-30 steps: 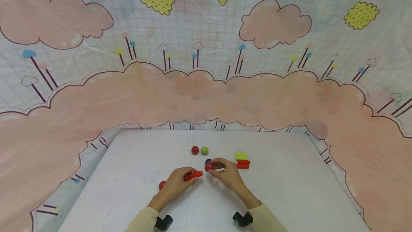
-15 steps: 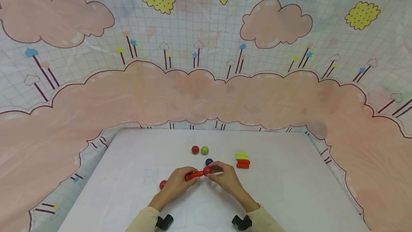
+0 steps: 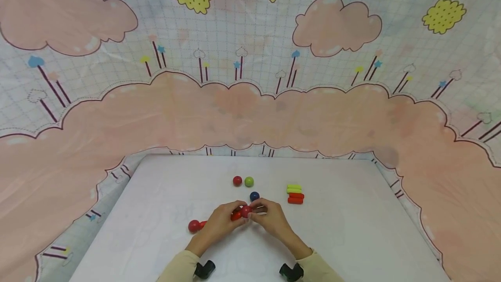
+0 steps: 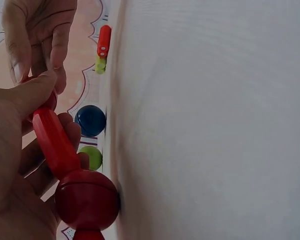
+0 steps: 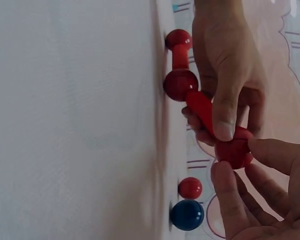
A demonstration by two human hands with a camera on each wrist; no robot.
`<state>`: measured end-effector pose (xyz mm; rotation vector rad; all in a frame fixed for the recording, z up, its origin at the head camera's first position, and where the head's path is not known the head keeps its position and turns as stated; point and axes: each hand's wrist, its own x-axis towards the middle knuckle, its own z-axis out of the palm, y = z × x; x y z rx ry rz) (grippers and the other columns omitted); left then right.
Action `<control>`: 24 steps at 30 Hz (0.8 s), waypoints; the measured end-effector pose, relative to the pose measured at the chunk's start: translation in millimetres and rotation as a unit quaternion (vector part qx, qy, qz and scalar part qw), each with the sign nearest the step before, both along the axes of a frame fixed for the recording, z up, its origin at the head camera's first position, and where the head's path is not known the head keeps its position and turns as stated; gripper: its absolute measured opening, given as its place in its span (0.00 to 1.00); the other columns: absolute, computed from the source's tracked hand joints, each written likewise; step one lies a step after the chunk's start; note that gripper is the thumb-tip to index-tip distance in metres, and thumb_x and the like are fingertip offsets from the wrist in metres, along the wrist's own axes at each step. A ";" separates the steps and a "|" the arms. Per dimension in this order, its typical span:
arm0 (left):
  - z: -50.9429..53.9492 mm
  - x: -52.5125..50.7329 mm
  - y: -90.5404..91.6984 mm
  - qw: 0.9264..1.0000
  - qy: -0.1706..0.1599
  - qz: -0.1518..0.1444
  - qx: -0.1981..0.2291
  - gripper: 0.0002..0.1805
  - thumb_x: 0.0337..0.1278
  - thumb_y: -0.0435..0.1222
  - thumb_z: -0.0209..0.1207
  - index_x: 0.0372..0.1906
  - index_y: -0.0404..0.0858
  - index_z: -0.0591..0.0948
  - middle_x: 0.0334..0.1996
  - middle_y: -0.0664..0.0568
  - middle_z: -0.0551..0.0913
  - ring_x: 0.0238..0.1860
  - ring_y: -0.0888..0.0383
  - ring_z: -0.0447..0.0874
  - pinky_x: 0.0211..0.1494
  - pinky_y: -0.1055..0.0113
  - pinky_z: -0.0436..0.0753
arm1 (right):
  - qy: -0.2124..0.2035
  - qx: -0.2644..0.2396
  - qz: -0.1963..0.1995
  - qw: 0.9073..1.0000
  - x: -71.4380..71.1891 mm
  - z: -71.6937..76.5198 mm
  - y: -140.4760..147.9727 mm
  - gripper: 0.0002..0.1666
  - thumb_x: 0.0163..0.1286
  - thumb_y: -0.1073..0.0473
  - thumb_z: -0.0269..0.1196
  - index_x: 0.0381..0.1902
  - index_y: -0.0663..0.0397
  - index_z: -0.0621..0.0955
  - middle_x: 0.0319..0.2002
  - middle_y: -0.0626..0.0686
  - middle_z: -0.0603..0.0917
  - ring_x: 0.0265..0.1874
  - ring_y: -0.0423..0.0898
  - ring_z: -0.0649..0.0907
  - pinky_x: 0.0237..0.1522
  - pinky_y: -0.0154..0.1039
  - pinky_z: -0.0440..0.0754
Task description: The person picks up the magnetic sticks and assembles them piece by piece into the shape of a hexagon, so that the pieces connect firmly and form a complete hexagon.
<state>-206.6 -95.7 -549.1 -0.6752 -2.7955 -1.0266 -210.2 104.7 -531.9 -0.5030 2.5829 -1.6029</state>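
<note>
In the head view my left hand (image 3: pixel 219 223) grips a red rod (image 3: pixel 236 216) near its right end, the thumb lying where rod and ball meet. My right hand (image 3: pixel 273 219) pinches a red ball (image 5: pixel 234 148) between thumb and fingertips, and this ball touches the rod's end. The left wrist view shows the rod's other end against a second red ball (image 4: pixel 87 200). From there a further red rod (image 5: pixel 180 57) runs to a third red ball (image 3: pixel 194 226), all in one bent chain. The left hand hides the chain's middle in the head view.
Beyond the hands lie a blue ball (image 3: pixel 254 196), a loose red ball (image 3: pixel 237 181) and a green ball (image 3: pixel 249 181) on the white table (image 3: pixel 352 229). To their right sit yellow-green rods (image 3: pixel 294 189) and red rods (image 3: pixel 295 198). A patterned cloth (image 3: pixel 250 116) hangs behind.
My right hand has brought its red ball left and down, from apart to touching the rod's end. The left hand has shifted slightly right, and more of the chain's left end shows.
</note>
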 end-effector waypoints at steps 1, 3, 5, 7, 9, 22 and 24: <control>-0.4 0.0 0.0 1.000 -0.002 0.003 0.000 0.23 0.56 0.45 0.68 0.57 0.47 0.79 0.47 0.55 0.87 0.46 0.58 0.83 0.53 0.57 0.83 | 0.003 0.002 0.001 1.000 -0.4 0.3 0.9 0.12 0.63 0.61 0.68 0.45 0.55 0.83 0.44 0.54 0.87 0.44 0.50 0.87 0.40 0.34 0.86; -1.0 0.1 -0.6 1.000 -0.006 0.005 0.001 0.23 0.56 0.44 0.68 0.57 0.47 0.79 0.46 0.55 0.86 0.46 0.58 0.82 0.53 0.58 0.83 | 0.009 0.008 0.002 1.000 -1.7 1.0 3.9 0.13 0.64 0.60 0.68 0.46 0.57 0.83 0.44 0.55 0.87 0.43 0.49 0.87 0.41 0.34 0.85; -1.5 -0.1 -1.4 1.000 -0.014 0.006 0.006 0.23 0.55 0.44 0.69 0.57 0.47 0.79 0.46 0.55 0.86 0.45 0.58 0.82 0.52 0.58 0.83 | 0.016 0.015 -0.001 1.000 -3.4 2.0 8.0 0.13 0.65 0.59 0.68 0.46 0.58 0.83 0.43 0.55 0.87 0.42 0.48 0.86 0.42 0.33 0.85; -2.2 -0.6 -2.7 1.000 -0.025 0.008 0.007 0.23 0.55 0.43 0.69 0.57 0.48 0.79 0.47 0.55 0.86 0.46 0.59 0.81 0.52 0.58 0.83 | 0.022 0.021 -0.008 1.000 -5.4 3.1 13.1 0.14 0.65 0.58 0.68 0.47 0.58 0.83 0.43 0.55 0.87 0.42 0.47 0.86 0.43 0.33 0.85; -2.6 -1.4 -4.0 0.999 -0.037 0.007 0.008 0.23 0.56 0.44 0.68 0.58 0.48 0.79 0.49 0.55 0.85 0.47 0.58 0.81 0.53 0.58 0.83 | 0.024 0.034 -0.021 0.999 -7.2 3.9 19.0 0.15 0.65 0.57 0.68 0.47 0.56 0.83 0.42 0.54 0.87 0.42 0.45 0.85 0.43 0.31 0.84; -3.9 -2.6 -6.9 0.997 -0.075 0.003 0.009 0.23 0.58 0.50 0.66 0.58 0.51 0.78 0.50 0.58 0.84 0.46 0.61 0.77 0.52 0.61 0.81 | 0.063 0.064 -0.102 0.991 -18.5 -1.6 63.4 0.13 0.60 0.62 0.71 0.44 0.55 0.84 0.40 0.53 0.87 0.40 0.44 0.84 0.40 0.31 0.81; -3.8 -2.9 -7.1 0.997 -0.076 0.002 0.008 0.24 0.58 0.51 0.65 0.58 0.51 0.78 0.50 0.58 0.84 0.47 0.61 0.77 0.51 0.61 0.81 | 0.072 0.063 -0.113 0.989 -20.8 -2.5 70.3 0.13 0.59 0.63 0.71 0.43 0.56 0.85 0.40 0.53 0.87 0.39 0.44 0.84 0.40 0.32 0.81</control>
